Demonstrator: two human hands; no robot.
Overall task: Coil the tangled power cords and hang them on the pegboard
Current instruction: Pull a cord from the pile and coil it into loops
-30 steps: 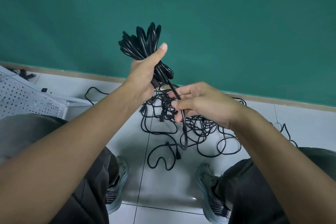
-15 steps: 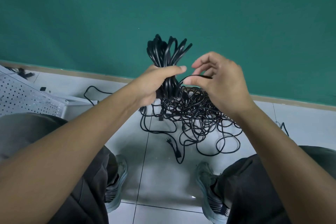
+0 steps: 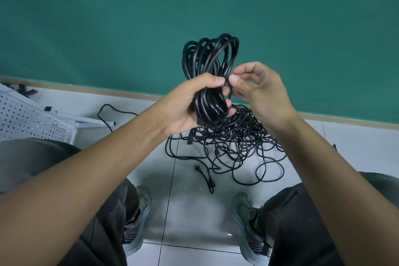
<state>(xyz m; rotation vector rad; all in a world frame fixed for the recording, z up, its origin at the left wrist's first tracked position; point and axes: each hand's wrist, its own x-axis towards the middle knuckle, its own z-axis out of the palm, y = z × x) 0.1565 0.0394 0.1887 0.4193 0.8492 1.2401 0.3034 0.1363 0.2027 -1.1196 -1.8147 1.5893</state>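
My left hand (image 3: 190, 103) grips a coiled bundle of black power cord (image 3: 209, 60) around its middle, the loops standing upright in front of the green wall. My right hand (image 3: 259, 90) pinches a strand of the cord at the bundle's waist, thumb tip close to my left thumb. Below the hands a tangled heap of black cords (image 3: 233, 142) lies on the white floor tiles, with a loose plug end (image 3: 197, 168) trailing toward me. A white pegboard (image 3: 26, 119) lies at the left edge.
My knees and both shoes (image 3: 138, 218) frame the floor in front of me. A white metal frame piece (image 3: 95, 123) lies beside the pegboard, with another black cord looping over it. Small black parts (image 3: 26, 90) lie by the wall's beige skirting at far left.
The bundle has turned upright and shifted right in my left hand. My right hand rose from the hanging cord end to the bundle's waist, carrying the strand around it.
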